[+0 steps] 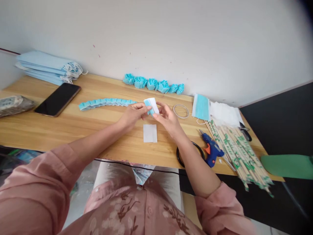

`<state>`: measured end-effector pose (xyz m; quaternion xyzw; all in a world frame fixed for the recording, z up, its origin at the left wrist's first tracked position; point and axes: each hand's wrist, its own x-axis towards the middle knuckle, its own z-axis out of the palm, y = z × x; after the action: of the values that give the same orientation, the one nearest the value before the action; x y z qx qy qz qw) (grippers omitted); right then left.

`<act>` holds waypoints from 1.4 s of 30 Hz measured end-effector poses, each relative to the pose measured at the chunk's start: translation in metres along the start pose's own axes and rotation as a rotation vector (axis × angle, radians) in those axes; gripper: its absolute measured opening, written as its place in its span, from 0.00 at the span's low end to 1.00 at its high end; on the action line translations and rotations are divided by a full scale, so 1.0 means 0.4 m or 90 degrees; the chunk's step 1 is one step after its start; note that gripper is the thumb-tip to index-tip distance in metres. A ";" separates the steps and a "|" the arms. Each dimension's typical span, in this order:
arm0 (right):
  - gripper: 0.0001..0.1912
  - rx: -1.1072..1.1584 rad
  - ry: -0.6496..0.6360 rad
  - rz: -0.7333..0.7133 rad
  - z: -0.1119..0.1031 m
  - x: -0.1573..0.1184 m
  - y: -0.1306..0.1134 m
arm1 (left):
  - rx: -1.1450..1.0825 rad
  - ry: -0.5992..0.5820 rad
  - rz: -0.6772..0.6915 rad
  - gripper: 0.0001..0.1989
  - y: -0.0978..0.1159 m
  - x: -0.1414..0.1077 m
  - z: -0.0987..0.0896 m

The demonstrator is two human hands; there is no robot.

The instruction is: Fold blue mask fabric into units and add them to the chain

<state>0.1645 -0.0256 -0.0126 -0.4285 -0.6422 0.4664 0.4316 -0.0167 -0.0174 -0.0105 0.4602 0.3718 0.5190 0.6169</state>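
Fabric piece (152, 105), blue and white, apparently folded.

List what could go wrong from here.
The blue glue gun lies close beside the right forearm, which might knock it. The wrapped sticks overhang the table's front edge and could slide off if bumped. The white square lies just below the left hand and right hand, so a wrist might brush it aside.
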 end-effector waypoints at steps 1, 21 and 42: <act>0.31 0.001 -0.010 -0.001 0.000 0.001 0.004 | -0.005 -0.003 -0.001 0.17 -0.001 -0.001 0.001; 0.28 -0.128 0.009 -0.029 -0.001 0.003 0.021 | -0.182 -0.062 -0.069 0.08 -0.009 0.001 0.002; 0.10 -0.246 0.211 -0.250 -0.022 -0.002 -0.010 | -0.183 0.049 -0.126 0.05 0.014 0.011 -0.005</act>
<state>0.1726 -0.0254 -0.0070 -0.4404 -0.7105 0.1674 0.5226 -0.0195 -0.0124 -0.0056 0.3081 0.3606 0.5208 0.7098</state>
